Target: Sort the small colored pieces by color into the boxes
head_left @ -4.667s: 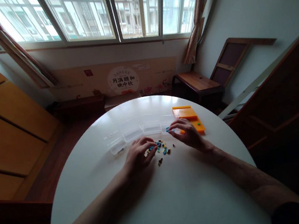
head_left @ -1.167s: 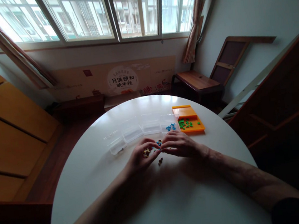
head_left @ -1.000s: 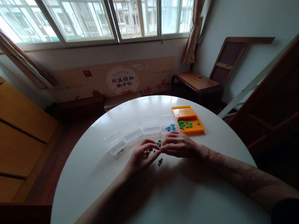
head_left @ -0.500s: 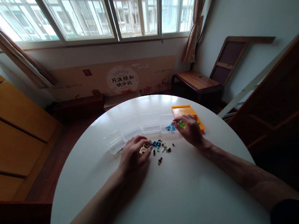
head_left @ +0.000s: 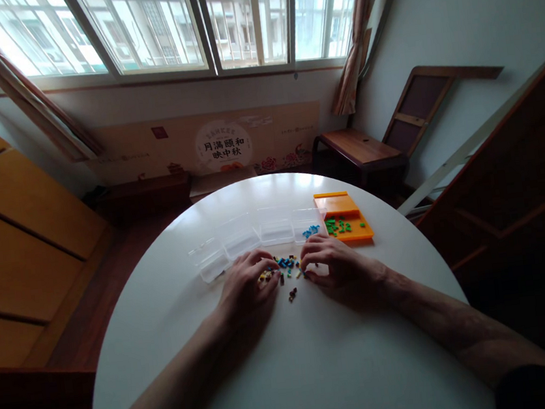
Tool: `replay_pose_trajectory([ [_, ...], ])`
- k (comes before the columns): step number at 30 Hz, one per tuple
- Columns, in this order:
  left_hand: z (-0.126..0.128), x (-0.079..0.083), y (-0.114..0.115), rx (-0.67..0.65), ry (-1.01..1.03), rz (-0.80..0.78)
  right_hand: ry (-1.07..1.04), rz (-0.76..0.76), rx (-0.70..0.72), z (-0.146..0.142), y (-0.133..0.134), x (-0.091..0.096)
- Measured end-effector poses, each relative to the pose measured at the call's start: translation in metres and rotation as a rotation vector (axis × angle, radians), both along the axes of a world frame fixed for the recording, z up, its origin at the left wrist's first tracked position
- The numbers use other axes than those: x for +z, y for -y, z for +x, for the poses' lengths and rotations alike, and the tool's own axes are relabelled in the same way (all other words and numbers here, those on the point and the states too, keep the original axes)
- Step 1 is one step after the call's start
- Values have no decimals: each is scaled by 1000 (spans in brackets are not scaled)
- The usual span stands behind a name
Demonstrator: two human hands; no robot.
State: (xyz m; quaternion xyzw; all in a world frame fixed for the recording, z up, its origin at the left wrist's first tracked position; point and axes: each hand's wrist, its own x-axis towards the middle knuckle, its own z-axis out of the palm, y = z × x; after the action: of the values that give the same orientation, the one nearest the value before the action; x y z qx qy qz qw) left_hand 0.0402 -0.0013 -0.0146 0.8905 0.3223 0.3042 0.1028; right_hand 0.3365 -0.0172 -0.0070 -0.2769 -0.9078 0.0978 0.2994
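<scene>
A loose pile of tiny toy building bricks (head_left: 286,263), blue, yellow, brown and green, lies on the white table. My left hand (head_left: 247,278) rests at the pile's left edge, fingers curved and apart, arching over some yellow and brown bricks. On the right edge, my right hand (head_left: 340,261) has its thumb and fingertips drawn close together at a small dark or blue brick, partly hidden by the fingers. Beyond it, blue bricks (head_left: 311,231) sit in a clear compartment. Green bricks (head_left: 338,226) lie in an orange tray (head_left: 355,237).
Clear plastic boxes (head_left: 241,239) stand in an arc behind the pile, left of the orange tray. A few brown bricks (head_left: 292,293) lie apart, nearer me. The round white table (head_left: 292,373) has a curved edge. A wooden chair (head_left: 364,147) stands beyond it.
My right hand has moved from above the orange tray and blue bricks down and left to the pile's right edge. My left hand stays almost where it was.
</scene>
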Motion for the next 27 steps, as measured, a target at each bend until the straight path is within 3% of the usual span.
replay_pose_trajectory([
  [13,1,1,0,-7,13,9,-24,-58,-3,-4,1,2],
  [19,1,2,2,-6,8,4,-20,16,-6,-4,-4,-6],
  [22,1,2,2,-5,-2,7,-49,62,-86,-2,-8,-10],
  [27,0,1,1,-7,-12,3,-203,83,-378,4,-13,-19],
])
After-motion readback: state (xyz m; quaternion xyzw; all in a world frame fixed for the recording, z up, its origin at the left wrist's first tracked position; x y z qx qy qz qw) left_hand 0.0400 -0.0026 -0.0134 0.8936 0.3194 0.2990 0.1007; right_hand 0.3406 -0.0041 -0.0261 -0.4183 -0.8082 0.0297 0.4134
